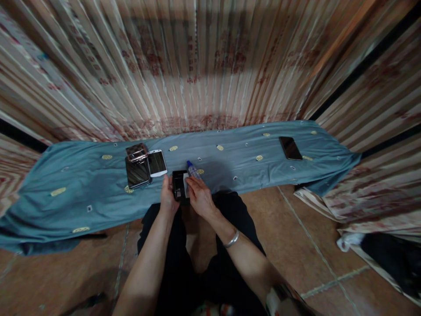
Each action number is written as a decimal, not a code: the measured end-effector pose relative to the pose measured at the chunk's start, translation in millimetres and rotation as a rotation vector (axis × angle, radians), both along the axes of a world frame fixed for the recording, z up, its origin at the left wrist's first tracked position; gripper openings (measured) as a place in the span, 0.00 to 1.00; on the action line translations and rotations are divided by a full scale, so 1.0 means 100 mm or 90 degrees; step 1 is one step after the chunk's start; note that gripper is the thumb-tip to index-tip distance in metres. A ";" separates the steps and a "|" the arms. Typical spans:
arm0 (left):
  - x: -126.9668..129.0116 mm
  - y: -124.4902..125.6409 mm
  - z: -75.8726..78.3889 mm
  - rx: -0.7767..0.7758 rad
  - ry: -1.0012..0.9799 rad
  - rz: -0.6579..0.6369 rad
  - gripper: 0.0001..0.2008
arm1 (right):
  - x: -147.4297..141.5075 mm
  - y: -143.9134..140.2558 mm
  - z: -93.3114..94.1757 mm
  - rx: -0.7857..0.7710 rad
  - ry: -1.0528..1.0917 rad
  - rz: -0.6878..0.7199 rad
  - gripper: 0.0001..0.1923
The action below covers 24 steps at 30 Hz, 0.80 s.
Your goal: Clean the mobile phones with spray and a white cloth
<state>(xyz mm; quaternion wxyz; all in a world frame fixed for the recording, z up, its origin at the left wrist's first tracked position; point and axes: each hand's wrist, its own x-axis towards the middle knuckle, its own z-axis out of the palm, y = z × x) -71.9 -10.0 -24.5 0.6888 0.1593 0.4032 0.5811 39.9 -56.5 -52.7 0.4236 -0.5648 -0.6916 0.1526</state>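
My left hand (169,197) grips the left edge of a dark, phone-sized device (178,185) at the near edge of the cloth-covered surface. A small pale patch shows low on its face. My right hand (201,196) has its fingers closed on a small white piece (186,184), perhaps paper or cloth, against the right side of the device. Just beyond these fingers lies a small clear bottle (193,170) with a blue cap, partly hidden by the hand.
Left of my hands, a white phone (158,163) lies beside a dark phone (138,173), with a brown-cased phone (136,152) above it. Far right lies another dark phone (290,148). A blue patterned cloth (230,162) covers the surface; curtains (204,66) hang behind.
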 end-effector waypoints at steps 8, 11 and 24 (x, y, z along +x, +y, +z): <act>-0.04 0.02 -0.04 -0.022 -0.010 -0.010 0.20 | 0.01 -0.04 0.04 -0.016 -0.009 0.023 0.24; -0.04 0.03 -0.04 -0.027 -0.017 -0.015 0.20 | 0.02 -0.06 0.05 -0.022 -0.009 0.035 0.25; -0.03 0.05 -0.02 -0.018 -0.007 -0.003 0.23 | 0.03 -0.10 0.03 -0.028 -0.006 0.027 0.24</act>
